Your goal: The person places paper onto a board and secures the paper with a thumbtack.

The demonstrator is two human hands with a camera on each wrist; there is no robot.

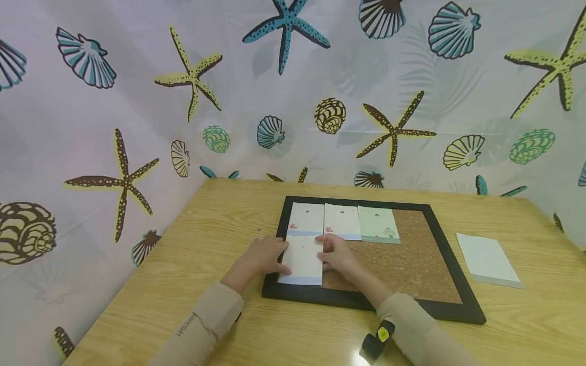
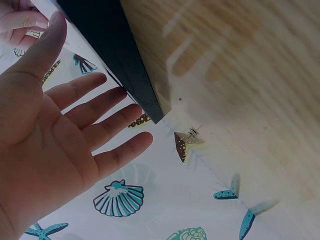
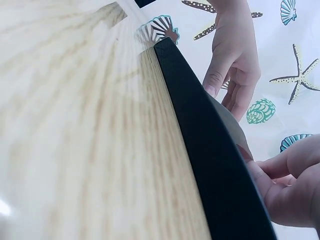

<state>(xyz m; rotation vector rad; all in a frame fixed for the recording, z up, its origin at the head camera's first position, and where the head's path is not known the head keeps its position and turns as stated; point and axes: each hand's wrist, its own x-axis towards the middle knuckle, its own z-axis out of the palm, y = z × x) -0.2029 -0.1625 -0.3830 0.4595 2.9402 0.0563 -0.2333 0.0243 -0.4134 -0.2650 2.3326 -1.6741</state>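
Paper card (image 1: pixel 302 259) at the near left corner of a framed corkboard (image 1: pixel 393 274).
Left hand (image 1: pixel 263 255), fingers spread, touches the card's left edge; right hand (image 1: pixel 341 256) pinches its right edge. Beyond, three cards (image 1: pixel 342 224) run along the far edge from the left corner.

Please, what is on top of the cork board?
On the board, three printed sheets lie along the far side; a fourth sheet between the left hand and right hand is nearer. Bare cork shows at right; what the sheets cover is hidden.

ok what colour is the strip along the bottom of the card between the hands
The strip is pale blue; it shows best in the head view.
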